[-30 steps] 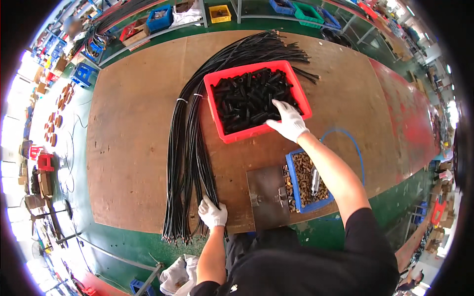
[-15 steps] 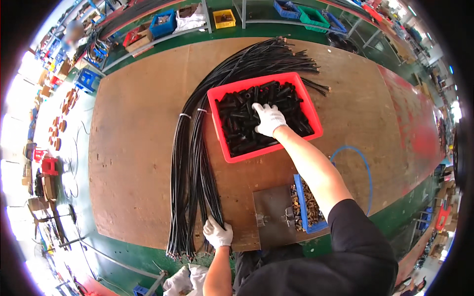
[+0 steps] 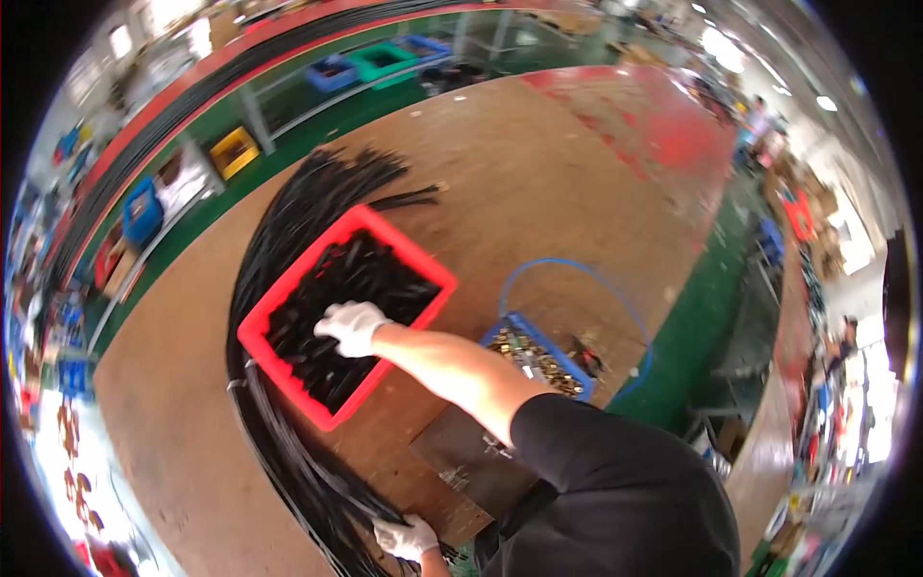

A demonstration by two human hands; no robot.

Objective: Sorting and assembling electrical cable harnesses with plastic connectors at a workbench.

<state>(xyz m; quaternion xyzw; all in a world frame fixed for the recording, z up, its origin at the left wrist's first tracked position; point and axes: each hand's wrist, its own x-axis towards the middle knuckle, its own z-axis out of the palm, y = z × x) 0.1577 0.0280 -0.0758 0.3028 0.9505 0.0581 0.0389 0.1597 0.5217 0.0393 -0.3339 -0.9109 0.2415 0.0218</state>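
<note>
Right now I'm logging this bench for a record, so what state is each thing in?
Red bin: open, filled with black pieces.
Black cables: tied in bundles, bent in a long curve.
Blue tray: open, holding brass-coloured parts.
Blue tube: bent in a loose arc.
Dark plate: lying flat.
Left hand: gloved, at the black cables; grip unclear.
Right hand: gloved, at the black pieces; blurred, grip unclear.

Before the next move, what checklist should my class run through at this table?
1. Left hand and right hand gloved: ok.
2. Left hand at black cables: ok.
3. Right hand over red bin: ok.
4. Grip on black pieces: cannot tell; right hand blurred.
5. Red bin clear of black cables: not ok, overlaps them in this view.
6. Blue tray apart from red bin: ok.
</note>
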